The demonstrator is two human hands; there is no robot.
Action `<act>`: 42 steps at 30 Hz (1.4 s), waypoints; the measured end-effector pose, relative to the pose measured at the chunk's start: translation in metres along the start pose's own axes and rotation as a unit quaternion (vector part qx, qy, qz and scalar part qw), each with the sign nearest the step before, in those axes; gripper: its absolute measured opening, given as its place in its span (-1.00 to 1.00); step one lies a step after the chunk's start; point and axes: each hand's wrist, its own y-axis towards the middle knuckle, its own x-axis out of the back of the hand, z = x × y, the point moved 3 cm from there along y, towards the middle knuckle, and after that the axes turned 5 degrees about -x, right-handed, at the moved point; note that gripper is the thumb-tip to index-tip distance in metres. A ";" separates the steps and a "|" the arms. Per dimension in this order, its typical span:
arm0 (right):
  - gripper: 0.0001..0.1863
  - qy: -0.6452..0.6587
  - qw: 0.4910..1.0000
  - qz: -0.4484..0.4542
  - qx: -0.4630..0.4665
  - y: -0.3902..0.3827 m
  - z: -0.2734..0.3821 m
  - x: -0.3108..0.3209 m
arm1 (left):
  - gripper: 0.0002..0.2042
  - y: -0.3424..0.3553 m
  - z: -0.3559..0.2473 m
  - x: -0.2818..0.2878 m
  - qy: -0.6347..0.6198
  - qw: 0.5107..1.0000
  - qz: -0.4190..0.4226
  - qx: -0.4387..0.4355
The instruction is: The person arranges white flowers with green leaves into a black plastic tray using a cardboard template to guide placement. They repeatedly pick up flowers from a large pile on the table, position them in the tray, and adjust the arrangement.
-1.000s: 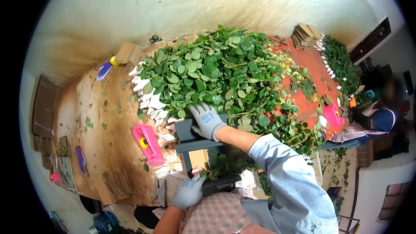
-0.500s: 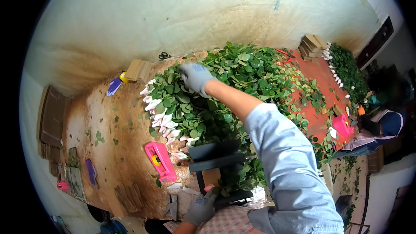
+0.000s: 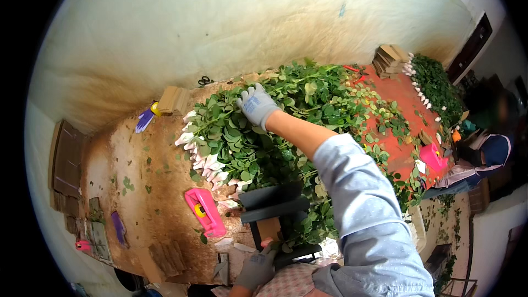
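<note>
My right hand (image 3: 256, 105), in a grey work glove, reaches over a heap of leafy cut roses (image 3: 324, 91). Its fingers curl down into the leaves, which hide whatever lies between them. Pale pink-white rose heads (image 3: 206, 162) line the left side of the heap. At the near edge my left hand (image 3: 257, 268), gloved alike, is closed at a pink rose bud (image 3: 266, 242). That bud rests by a cardboard piece (image 3: 269, 227) in a black stand (image 3: 275, 201). Left of the stand lies a pink tape dispenser (image 3: 204, 213).
Cardboard stacks (image 3: 174, 100) stand against the wall beside purple gloves (image 3: 144, 121) and black scissors (image 3: 205, 81). More cardboard (image 3: 165, 258) lies near left. On the right, a co-worker (image 3: 484, 154) sits by a red tabletop (image 3: 404, 96) holding another pink dispenser (image 3: 433, 158) and more roses (image 3: 434, 82).
My right hand has shifted slightly right and its fingers have turned down into the leaves. A rose head at the heap's left edge now juts further left. My left hand stays by the pink bud.
</note>
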 end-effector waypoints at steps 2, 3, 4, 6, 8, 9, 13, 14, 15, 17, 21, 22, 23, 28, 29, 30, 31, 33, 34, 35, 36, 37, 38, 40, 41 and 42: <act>-0.75 0.001 0.995 -0.090 0.035 -0.029 -0.003 0.038 | -0.46 0.002 0.002 -0.003 -0.012 1.000 0.012 0.000; -0.76 0.000 0.989 -0.137 0.056 -0.047 0.002 0.061 | -0.46 0.001 0.003 -0.003 -0.024 1.000 0.010 0.006; -0.78 0.000 0.980 -0.183 0.077 -0.070 0.009 0.086 | -0.46 0.000 0.004 -0.004 -0.037 0.999 0.007 0.011; -0.80 0.072 0.980 -0.160 0.097 -0.123 0.018 0.124 | -0.47 -0.002 0.005 -0.005 -0.053 0.998 -0.024 -0.010; -0.80 0.127 0.982 -0.119 0.078 -0.181 0.030 0.144 | -0.48 0.000 0.010 -0.011 -0.056 0.997 -0.040 -0.023; -0.80 0.167 0.981 -0.069 0.071 -0.209 0.035 0.142 | -0.49 0.003 0.015 -0.016 -0.050 0.998 -0.041 -0.022; -0.77 0.302 0.942 0.144 0.036 -0.308 0.051 0.090 | -0.56 -0.003 0.015 -0.025 0.012 0.999 -0.003 0.043; -0.77 0.322 0.933 0.158 0.020 -0.334 0.055 0.068 | -0.59 -0.003 0.026 -0.038 -0.008 1.000 -0.016 0.022; -0.78 0.304 0.928 0.214 -0.015 -0.361 0.053 0.046 | -0.61 -0.002 0.014 -0.024 -0.009 0.997 -0.068 -0.021; -0.78 0.261 0.912 0.312 -0.055 -0.399 0.052 0.011 | -0.58 -0.001 0.008 -0.019 -0.047 0.996 -0.074 -0.016; -0.79 0.073 0.937 0.341 -0.016 -0.420 0.057 -0.004 | -0.57 -0.005 0.004 -0.012 -0.021 0.998 -0.056 -0.001; -0.79 0.076 0.936 0.342 -0.029 -0.411 0.061 0.007 | -0.58 -0.005 0.001 -0.009 -0.022 0.998 -0.055 -0.001; -0.78 0.080 0.936 0.341 -0.044 -0.395 0.068 0.023 | -0.58 -0.005 0.000 -0.006 -0.023 0.998 -0.056 -0.001; -0.78 0.287 0.947 0.142 -0.007 -0.314 0.134 0.068 | -0.58 -0.003 -0.001 -0.006 -0.027 0.998 -0.057 0.015; -0.79 0.261 0.952 0.161 0.018 -0.303 0.153 0.056 | -0.59 -0.003 0.000 -0.006 -0.027 0.998 -0.054 0.020; -0.79 0.233 0.955 0.179 0.043 -0.298 0.170 0.037 | -0.58 -0.002 0.001 -0.008 -0.021 0.998 -0.053 0.015; -0.78 0.232 0.950 0.202 0.051 -0.297 0.182 0.022 | -0.58 -0.001 0.003 -0.009 -0.014 0.998 -0.054 0.012; -0.75 0.231 0.938 0.249 0.067 -0.296 0.199 -0.002 | -0.57 0.001 0.006 -0.010 -0.017 0.998 -0.068 0.000; -0.76 0.253 0.932 0.245 0.080 -0.296 0.204 -0.006 | -0.57 -0.001 0.007 -0.014 -0.033 0.996 -0.083 -0.002; -0.77 0.276 0.925 0.243 0.092 -0.296 0.207 -0.010 | -0.56 -0.001 0.008 -0.017 -0.048 0.994 -0.096 -0.006; -0.78 0.298 0.918 0.241 0.101 -0.296 0.210 -0.014 | -0.56 -0.001 0.011 -0.019 -0.040 0.995 -0.091 -0.002; -0.79 0.310 0.910 0.259 0.093 -0.296 0.213 -0.017 | -0.55 0.001 0.012 -0.021 -0.033 0.996 -0.084 0.000; -0.79 0.312 0.909 0.260 0.097 -0.298 0.213 -0.018 | -0.55 0.002 0.013 -0.020 -0.025 0.997 -0.076 0.000; -0.78 0.317 0.906 0.261 0.099 -0.299 0.206 -0.015 | -0.50 -0.001 0.008 -0.007 -0.085 0.995 -0.051 0.009; -0.74 0.326 0.904 0.261 0.092 -0.298 0.205 -0.015 | -0.47 -0.004 0.006 0.007 -0.120 0.992 -0.049 0.001; -0.72 0.336 0.902 0.254 0.092 -0.299 0.204 -0.016 | -0.44 -0.003 0.008 0.015 -0.155 0.987 -0.046 -0.008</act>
